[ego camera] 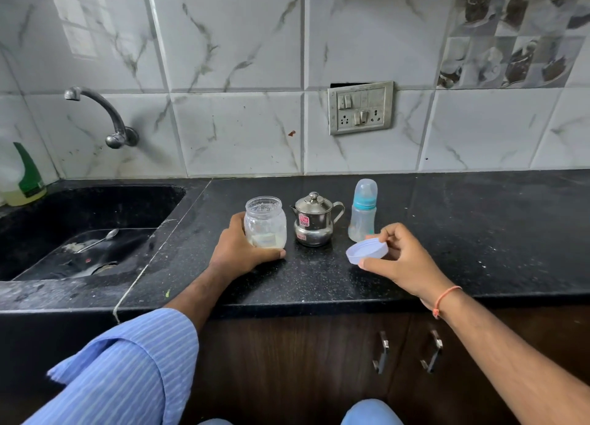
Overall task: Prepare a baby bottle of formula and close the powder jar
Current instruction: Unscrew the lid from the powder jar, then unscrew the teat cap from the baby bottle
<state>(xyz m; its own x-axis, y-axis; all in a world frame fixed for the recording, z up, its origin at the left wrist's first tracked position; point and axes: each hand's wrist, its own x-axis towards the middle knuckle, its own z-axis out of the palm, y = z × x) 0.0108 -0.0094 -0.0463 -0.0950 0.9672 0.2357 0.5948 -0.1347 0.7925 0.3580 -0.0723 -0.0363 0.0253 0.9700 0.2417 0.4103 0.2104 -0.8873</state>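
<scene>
The step in hand seems to be the closing of the powder jar (265, 221), or perhaps it was just opened; I cannot tell which from this moment. To close it well, the left hand (238, 249) should keep the jar firm on the counter (479, 233), the lid (367, 250) should come level over the mouth, and only then be turned, so that the thread does not catch crooked.

The left fingers are curled around the lower part of the jar, with the thumb across its front near the base; they hold it, not squeeze it. A little pale powder lies at the bottom, just above the thumb.

Just to the right of these fingers stands a small steel pot (314, 220), and beyond it the baby bottle (363, 212), with its cap on.

The right hand (404, 255) pinches the pale lid by its rim between thumb and bent fingers, tilted, in front of the bottle and well apart from the jar.
</scene>
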